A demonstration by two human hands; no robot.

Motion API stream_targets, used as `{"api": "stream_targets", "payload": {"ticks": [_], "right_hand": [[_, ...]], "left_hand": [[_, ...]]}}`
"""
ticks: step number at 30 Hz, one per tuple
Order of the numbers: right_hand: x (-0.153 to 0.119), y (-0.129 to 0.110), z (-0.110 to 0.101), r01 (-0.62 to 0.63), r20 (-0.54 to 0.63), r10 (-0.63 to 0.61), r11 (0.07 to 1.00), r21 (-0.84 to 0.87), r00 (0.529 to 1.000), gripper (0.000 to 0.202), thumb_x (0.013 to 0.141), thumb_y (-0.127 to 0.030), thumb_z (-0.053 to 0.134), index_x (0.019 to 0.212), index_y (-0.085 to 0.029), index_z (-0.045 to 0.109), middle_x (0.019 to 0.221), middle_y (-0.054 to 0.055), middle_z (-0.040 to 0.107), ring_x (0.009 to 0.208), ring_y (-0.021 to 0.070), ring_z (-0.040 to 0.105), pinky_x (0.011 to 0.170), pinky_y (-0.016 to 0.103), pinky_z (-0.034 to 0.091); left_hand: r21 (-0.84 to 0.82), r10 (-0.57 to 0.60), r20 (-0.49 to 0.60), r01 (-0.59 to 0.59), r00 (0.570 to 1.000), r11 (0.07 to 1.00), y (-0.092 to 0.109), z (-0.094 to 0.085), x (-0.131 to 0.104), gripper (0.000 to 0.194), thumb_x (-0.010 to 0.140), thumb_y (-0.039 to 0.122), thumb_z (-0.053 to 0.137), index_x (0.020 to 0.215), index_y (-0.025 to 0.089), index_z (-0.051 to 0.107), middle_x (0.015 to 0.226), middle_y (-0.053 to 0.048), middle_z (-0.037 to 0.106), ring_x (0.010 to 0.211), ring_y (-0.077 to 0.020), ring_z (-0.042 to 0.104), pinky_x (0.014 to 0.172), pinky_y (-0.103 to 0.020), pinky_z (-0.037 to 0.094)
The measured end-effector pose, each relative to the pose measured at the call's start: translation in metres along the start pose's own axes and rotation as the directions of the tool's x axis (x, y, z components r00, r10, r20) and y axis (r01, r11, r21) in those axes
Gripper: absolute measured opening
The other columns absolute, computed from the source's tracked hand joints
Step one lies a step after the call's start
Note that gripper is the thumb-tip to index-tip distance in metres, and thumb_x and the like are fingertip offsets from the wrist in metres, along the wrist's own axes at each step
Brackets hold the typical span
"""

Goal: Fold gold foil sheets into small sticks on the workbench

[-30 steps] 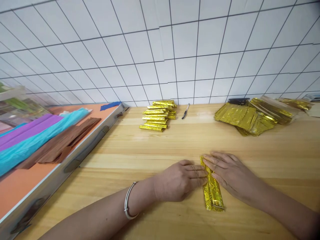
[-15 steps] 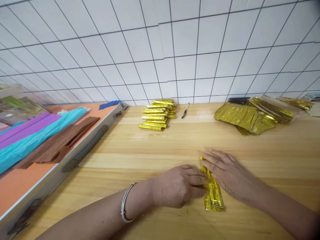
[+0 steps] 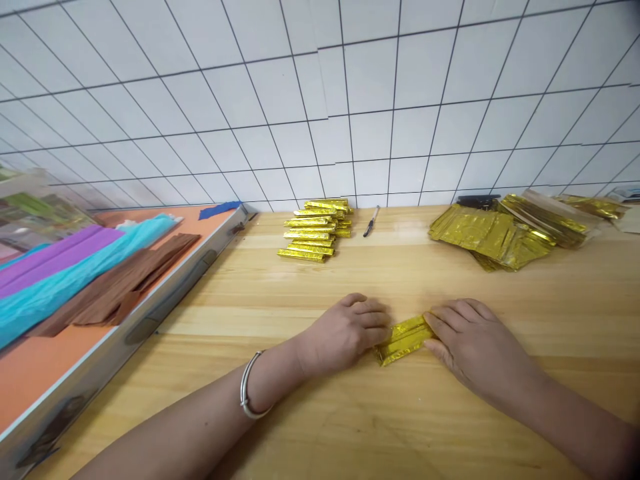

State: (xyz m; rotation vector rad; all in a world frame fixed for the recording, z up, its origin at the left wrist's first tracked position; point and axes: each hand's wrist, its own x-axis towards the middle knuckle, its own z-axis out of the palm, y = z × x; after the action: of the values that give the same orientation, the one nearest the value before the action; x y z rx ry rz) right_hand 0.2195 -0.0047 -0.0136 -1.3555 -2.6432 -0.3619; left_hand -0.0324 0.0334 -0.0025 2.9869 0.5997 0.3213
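A strip of shiny gold foil point(image 3: 405, 339) with lengthwise creases lies on the wooden table between my hands. Its left end is under the curled fingers of my left hand point(image 3: 345, 333), which wears a silver bangle at the wrist. At the other end, my right hand point(image 3: 470, 337) pinches the foil between thumb and fingers. Both hands rest close to the tabletop. Beyond them is a pile of narrow gold foil rolls point(image 3: 310, 233). Flat gold foil sheets point(image 3: 480, 233) are heaped at the back right.
A pen point(image 3: 371, 222) lies near the tiled wall point(image 3: 370, 80). Along the left runs an orange-topped surface point(image 3: 30, 380) with a raised edge, carrying brown crepe paper point(image 3: 115, 287), turquoise paper point(image 3: 100, 267) and purple paper point(image 3: 60, 257). A black object point(image 3: 479, 201) sits behind the foil sheets.
The foil strip has turned from pointing away from me to lying nearly crosswise. My left hand has shifted left and away from me; my right fingers have closed on its right end.
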Motion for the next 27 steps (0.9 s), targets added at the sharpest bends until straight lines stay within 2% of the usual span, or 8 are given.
{"api": "stream_targets", "payload": {"ticks": [3, 9, 16, 20, 27], "right_hand": [[-0.001, -0.004, -0.002, -0.007, 0.033, 0.008, 1.000, -0.007, 0.999, 0.035, 0.088, -0.039, 0.047, 0.102, -0.013, 0.065, 0.093, 0.012, 0.064, 0.091, 0.0263, 0.053, 0.083, 0.042, 0.041], [-0.003, -0.001, -0.004, 0.011, 0.063, -0.012, 1.000, 0.011, 0.998, 0.044, 0.086, -0.044, 0.047, 0.109, -0.010, 0.063, 0.097, 0.014, 0.061, 0.093, 0.0286, 0.052, 0.082, 0.044, 0.041], [-0.003, 0.004, -0.006, -0.003, 0.100, 0.000, 1.000, 0.031, 0.995, 0.044, 0.086, -0.044, 0.046, 0.111, -0.012, 0.062, 0.101, 0.013, 0.060, 0.095, 0.0284, 0.052, 0.082, 0.044, 0.041], [-0.004, 0.003, -0.005, -0.006, 0.109, 0.002, 0.999, 0.035, 0.994, 0.043, 0.086, -0.044, 0.047, 0.111, -0.012, 0.062, 0.101, 0.013, 0.059, 0.094, 0.0280, 0.052, 0.081, 0.043, 0.042], [-0.004, 0.003, -0.004, -0.009, 0.104, 0.004, 0.999, 0.048, 0.995, 0.040, 0.086, -0.041, 0.049, 0.112, -0.013, 0.061, 0.101, 0.013, 0.059, 0.093, 0.0271, 0.053, 0.080, 0.043, 0.042]], "left_hand": [[-0.022, -0.033, 0.005, 0.033, 0.999, 0.999, -0.008, 0.000, -0.002, 0.024, 0.091, 0.024, 0.046, 0.112, 0.024, 0.058, 0.118, -0.003, 0.061, 0.122, -0.0186, 0.045, 0.100, -0.035, 0.030], [-0.135, -0.072, 0.029, 0.075, 0.997, 0.988, -0.014, 0.000, -0.005, 0.032, 0.087, 0.017, 0.049, 0.116, 0.025, 0.057, 0.128, -0.003, 0.055, 0.122, -0.0178, 0.045, 0.100, -0.033, 0.033], [-0.178, -0.053, 0.067, 0.064, 0.996, 0.982, -0.017, -0.019, -0.011, 0.029, 0.088, 0.018, 0.050, 0.114, 0.026, 0.059, 0.124, -0.003, 0.057, 0.121, -0.0175, 0.047, 0.100, -0.033, 0.035], [-0.165, -0.053, 0.090, 0.067, 0.995, 0.984, -0.018, -0.023, -0.012, 0.029, 0.088, 0.014, 0.048, 0.113, 0.025, 0.059, 0.121, -0.003, 0.059, 0.118, -0.0178, 0.049, 0.098, -0.033, 0.036], [-0.166, -0.057, 0.080, 0.070, 0.995, 0.984, -0.015, -0.021, -0.011, 0.028, 0.086, 0.010, 0.047, 0.107, 0.022, 0.062, 0.099, -0.004, 0.065, 0.091, -0.0157, 0.056, 0.082, -0.029, 0.040]]}}
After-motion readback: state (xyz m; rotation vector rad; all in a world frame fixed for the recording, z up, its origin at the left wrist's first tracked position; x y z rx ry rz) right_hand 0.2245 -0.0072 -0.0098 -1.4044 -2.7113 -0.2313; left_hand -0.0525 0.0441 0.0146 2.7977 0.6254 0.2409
